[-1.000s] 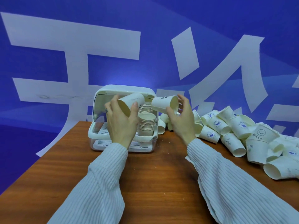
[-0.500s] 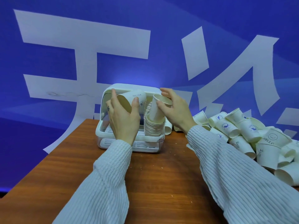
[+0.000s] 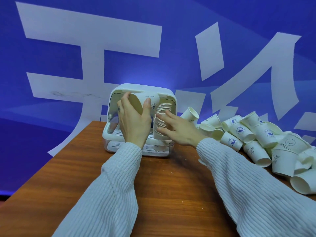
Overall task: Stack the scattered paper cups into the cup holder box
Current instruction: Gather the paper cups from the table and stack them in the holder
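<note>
Left hand [image 3: 135, 120] grips a paper cup [image 3: 144, 101] sideways before the cup holder box [image 3: 164, 90] near the tabletop's [image 3: 85, 177] far edge. Right hand [image 3: 177, 129], fingers straight, steadies the tall stack [image 3: 161, 120]; a careless nudge might topple it.

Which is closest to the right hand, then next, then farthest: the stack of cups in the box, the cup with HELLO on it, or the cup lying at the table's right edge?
1. Stack of cups: touching the right hand, inside the box.
2. HELLO cup: in the pile, rightward.
3. Edge cup: far right, lying sideways.
</note>
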Demonstrator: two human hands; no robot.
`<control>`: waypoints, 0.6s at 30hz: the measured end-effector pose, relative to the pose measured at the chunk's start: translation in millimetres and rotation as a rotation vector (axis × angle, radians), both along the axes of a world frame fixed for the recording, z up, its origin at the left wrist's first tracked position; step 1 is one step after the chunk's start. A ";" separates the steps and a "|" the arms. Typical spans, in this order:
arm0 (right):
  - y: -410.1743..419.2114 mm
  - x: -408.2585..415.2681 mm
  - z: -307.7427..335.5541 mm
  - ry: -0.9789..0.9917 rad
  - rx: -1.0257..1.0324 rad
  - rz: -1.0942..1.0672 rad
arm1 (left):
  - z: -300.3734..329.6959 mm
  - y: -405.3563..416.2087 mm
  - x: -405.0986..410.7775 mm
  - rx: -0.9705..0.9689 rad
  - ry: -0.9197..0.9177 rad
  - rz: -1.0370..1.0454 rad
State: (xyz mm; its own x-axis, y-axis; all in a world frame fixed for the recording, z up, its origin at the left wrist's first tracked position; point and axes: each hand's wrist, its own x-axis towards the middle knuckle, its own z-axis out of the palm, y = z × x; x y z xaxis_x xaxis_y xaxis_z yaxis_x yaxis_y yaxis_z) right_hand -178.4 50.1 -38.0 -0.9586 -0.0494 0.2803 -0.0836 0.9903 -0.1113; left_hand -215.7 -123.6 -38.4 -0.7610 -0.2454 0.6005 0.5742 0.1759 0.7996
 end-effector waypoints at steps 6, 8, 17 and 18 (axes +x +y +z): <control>4.9 19.8 -9.5 0.264 -0.326 0.021 | 9.9 9.2 -3.9 -0.087 0.067 -0.048; 12.0 25.5 -13.5 0.289 -0.365 0.003 | 16.4 15.0 -7.8 -0.181 0.127 -0.052; 51.3 47.6 -24.2 0.367 -0.417 -0.103 | -6.8 45.5 -22.8 -1.046 0.140 -0.033; 57.5 47.5 -26.7 0.383 -0.434 -0.152 | -13.6 46.2 -21.8 -1.070 0.120 -0.033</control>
